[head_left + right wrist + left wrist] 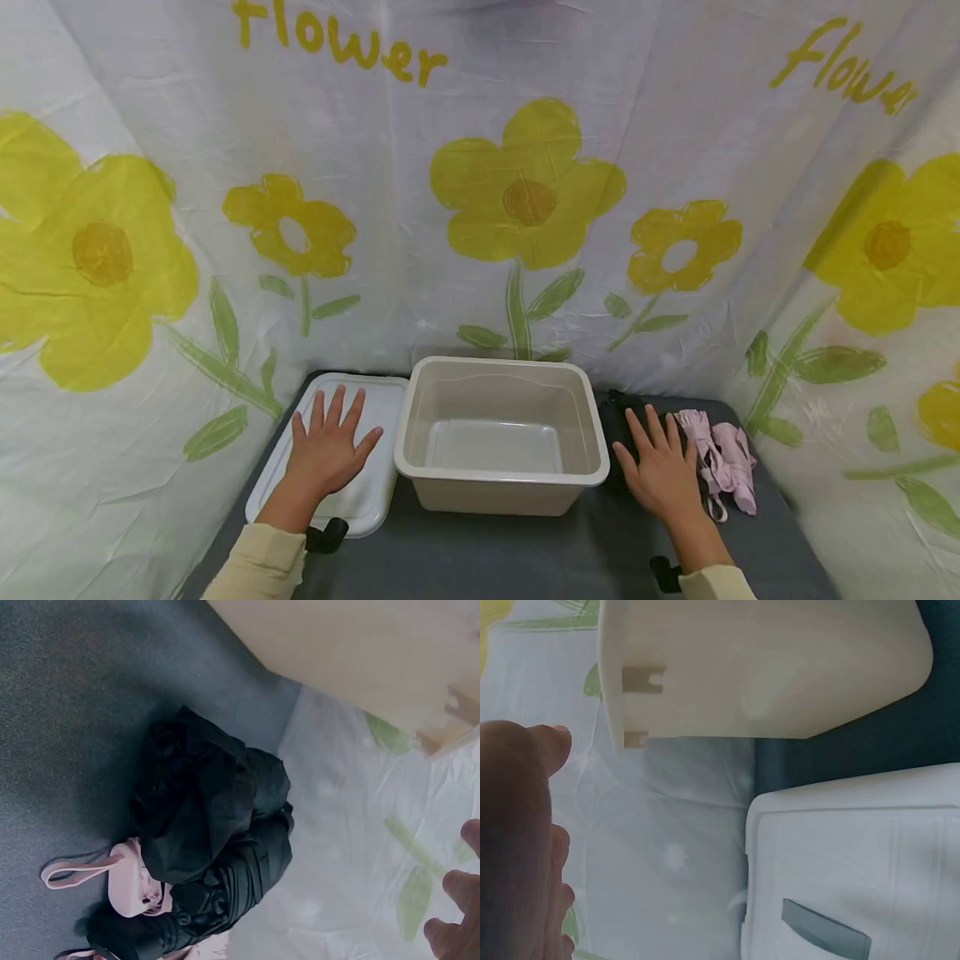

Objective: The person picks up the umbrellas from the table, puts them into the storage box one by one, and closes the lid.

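Currently, a dark table (480,558) is being spanned by a left hand (324,454) and a right hand (662,471), fingers being held straight and spread, nothing being gripped. On the left, a white lid (367,500) is being overhung by the left hand. On the right, a black bundle (210,810) is being partly covered from above by the right hand, the nearer one; it is lying below that palm, its long axis running roughly near to far, seemingly untouched. Just to its right, pink bundles (738,467) are lying. Between the hands, a beige bin (502,497) is being flanked; beyond, a flowered curtain (397,250) is hanging.
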Action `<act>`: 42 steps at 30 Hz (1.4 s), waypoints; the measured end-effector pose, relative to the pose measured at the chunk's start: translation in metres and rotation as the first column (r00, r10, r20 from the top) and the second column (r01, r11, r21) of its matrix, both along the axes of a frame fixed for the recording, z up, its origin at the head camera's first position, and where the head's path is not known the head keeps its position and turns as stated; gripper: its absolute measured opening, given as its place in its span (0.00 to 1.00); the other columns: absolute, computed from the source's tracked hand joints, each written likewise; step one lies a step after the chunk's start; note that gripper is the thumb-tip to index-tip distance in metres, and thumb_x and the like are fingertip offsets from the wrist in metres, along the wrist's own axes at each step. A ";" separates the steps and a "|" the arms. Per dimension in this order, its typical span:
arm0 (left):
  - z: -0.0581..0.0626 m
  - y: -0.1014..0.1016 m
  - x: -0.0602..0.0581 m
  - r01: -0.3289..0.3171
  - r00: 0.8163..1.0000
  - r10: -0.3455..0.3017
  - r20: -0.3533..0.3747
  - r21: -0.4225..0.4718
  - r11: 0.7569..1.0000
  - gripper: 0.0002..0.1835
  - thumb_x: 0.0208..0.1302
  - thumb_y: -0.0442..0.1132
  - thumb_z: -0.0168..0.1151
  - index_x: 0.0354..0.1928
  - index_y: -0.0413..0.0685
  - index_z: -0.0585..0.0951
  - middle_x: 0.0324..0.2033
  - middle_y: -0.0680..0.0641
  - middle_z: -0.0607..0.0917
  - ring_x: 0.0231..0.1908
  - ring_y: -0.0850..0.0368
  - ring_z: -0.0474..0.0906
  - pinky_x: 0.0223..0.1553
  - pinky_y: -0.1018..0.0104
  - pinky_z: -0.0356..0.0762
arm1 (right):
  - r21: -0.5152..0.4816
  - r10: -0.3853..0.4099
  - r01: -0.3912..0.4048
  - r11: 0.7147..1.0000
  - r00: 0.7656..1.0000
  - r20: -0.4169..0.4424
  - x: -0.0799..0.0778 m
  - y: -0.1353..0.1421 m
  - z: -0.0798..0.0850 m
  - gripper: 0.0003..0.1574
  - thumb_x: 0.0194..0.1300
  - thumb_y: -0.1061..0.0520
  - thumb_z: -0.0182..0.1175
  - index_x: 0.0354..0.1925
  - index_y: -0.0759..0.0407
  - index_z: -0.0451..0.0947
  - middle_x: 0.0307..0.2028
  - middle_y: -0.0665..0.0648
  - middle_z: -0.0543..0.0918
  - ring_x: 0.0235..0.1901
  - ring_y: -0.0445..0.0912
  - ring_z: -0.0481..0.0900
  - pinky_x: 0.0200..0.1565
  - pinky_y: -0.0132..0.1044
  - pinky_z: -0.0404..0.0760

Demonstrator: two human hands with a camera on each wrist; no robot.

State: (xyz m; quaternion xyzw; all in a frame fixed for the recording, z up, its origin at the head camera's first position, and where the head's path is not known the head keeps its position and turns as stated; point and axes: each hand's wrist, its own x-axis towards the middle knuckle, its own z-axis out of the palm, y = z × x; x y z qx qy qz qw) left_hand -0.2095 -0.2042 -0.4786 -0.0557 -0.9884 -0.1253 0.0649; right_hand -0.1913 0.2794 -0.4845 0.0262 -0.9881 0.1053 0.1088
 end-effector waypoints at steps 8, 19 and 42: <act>0.005 0.004 -0.001 -0.003 1.000 0.003 0.003 0.016 1.000 0.41 0.69 0.63 0.46 0.75 0.48 0.55 0.74 0.33 0.52 0.73 0.28 0.39 0.64 0.24 0.37 | 0.002 -0.003 0.002 1.000 1.000 0.029 -0.001 0.003 0.002 0.42 0.72 0.35 0.42 0.76 0.53 0.52 0.75 0.66 0.49 0.73 0.69 0.42 0.64 0.74 0.41; -0.001 0.006 -0.002 0.003 1.000 -0.003 0.014 0.034 0.999 0.42 0.68 0.66 0.44 0.76 0.49 0.54 0.74 0.33 0.51 0.72 0.27 0.38 0.63 0.24 0.34 | -0.008 -0.015 0.016 1.000 0.998 0.057 -0.002 0.008 -0.006 0.42 0.72 0.35 0.43 0.75 0.53 0.52 0.75 0.67 0.49 0.73 0.69 0.43 0.64 0.74 0.41; 0.001 0.025 -0.008 0.023 0.999 -0.026 0.043 0.066 0.998 0.41 0.70 0.64 0.41 0.76 0.49 0.52 0.74 0.34 0.54 0.72 0.28 0.43 0.63 0.23 0.40 | -0.042 -0.038 0.042 0.998 0.994 0.098 -0.014 0.026 -0.022 0.41 0.71 0.37 0.47 0.74 0.53 0.55 0.73 0.70 0.51 0.71 0.71 0.45 0.60 0.77 0.47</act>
